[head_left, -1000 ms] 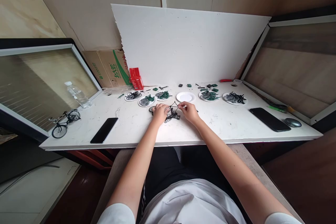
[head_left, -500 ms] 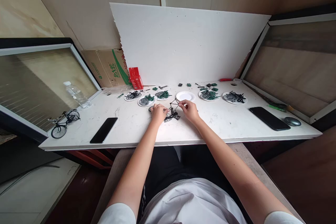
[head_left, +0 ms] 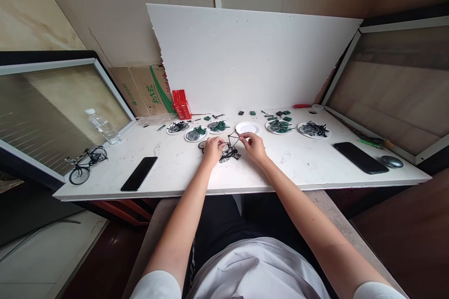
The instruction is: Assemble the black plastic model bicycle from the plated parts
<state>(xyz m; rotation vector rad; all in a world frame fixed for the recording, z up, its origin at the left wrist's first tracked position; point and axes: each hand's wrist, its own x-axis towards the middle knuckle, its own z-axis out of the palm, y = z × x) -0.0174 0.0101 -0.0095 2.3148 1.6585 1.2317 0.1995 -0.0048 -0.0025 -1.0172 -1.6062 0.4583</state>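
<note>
The right hand's (head_left: 254,146) grip looks pinched on a thin, black, angular frame piece (head_left: 234,137), around mid-depth between the white, flat worktop's (head_left: 182,170) front and back edges; whether the left hand (head_left: 213,150) clamps anything, I cannot tell. Small black parts (head_left: 229,154) lie frontward. Probably joining parts, calling next for steady alignment.
</note>
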